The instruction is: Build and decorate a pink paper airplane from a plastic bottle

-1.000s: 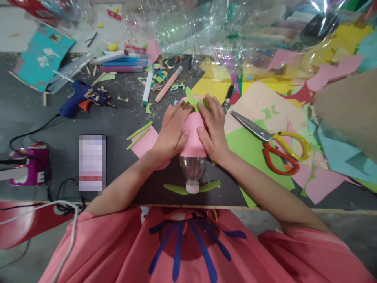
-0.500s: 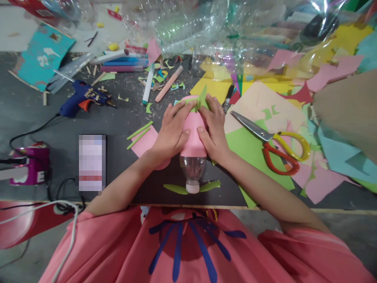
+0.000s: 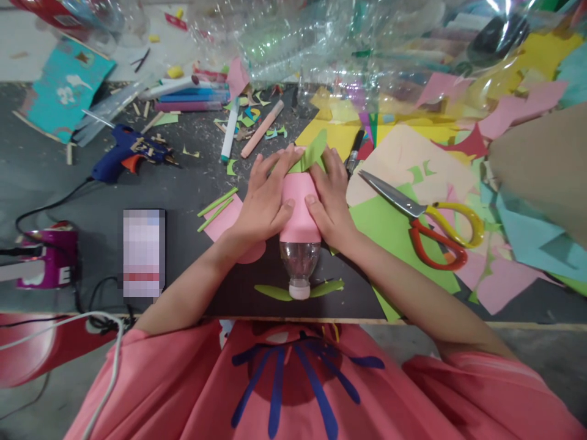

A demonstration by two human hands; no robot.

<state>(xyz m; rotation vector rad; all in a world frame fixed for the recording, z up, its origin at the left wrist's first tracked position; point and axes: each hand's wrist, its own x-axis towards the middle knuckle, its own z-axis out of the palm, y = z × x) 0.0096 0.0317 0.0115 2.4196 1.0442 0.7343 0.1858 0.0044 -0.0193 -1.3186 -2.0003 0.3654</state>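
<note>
A clear plastic bottle (image 3: 299,260) wrapped in pink paper (image 3: 300,208) lies on the table, its white cap (image 3: 299,290) pointing towards me. My left hand (image 3: 268,198) grips its left side, with the thumb on the pink wrap. On the other side my right hand (image 3: 331,198) holds it the same way. At the far end a green paper leaf (image 3: 316,150) stands up between my fingers; its lower part is partly hidden. Two more green leaf shapes lie by the cap, the left leaf (image 3: 274,293) and the right leaf (image 3: 328,288).
Right of the bottle lie scissors (image 3: 415,211) on green paper (image 3: 389,226). A blue glue gun (image 3: 120,153), a phone (image 3: 143,253) and a purple container (image 3: 55,256) are on the left. Markers (image 3: 263,128) and paper scraps are scattered behind, with clear plastic bottles (image 3: 321,49) along the back.
The green leaf at the bottle's far end has turned and shows more of its face. My left fingers have shifted back from it onto the bottle's side.
</note>
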